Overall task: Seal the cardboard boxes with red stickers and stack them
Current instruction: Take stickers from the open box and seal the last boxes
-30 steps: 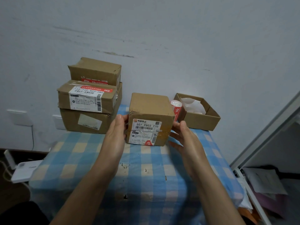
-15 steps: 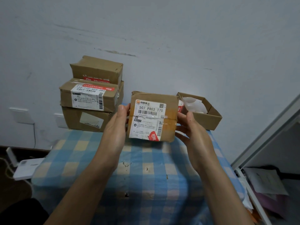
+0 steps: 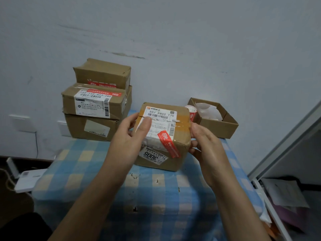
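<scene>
A small cardboard box (image 3: 180, 136) with a white shipping label and a red sticker (image 3: 167, 142) across its front edge sits in the middle of the checked table. My left hand (image 3: 132, 136) holds its left side, thumb laid on the top label. My right hand (image 3: 203, 141) grips its right side with curled fingers. At the back left stands a stack of three cardboard boxes (image 3: 97, 105), two showing red stickers. A roll of red stickers (image 3: 191, 110) stands just behind the held box.
An open shallow cardboard box (image 3: 218, 126) with white paper inside sits at the back right. The blue checked tablecloth (image 3: 121, 188) has small holes. A white wall runs behind. A white device lies on the floor at left; a cabinet edge with papers is at right.
The box was lifted and turned over between both hands, so its label now faces up and a side marked 3005 faces me. It has come back down onto the table.
</scene>
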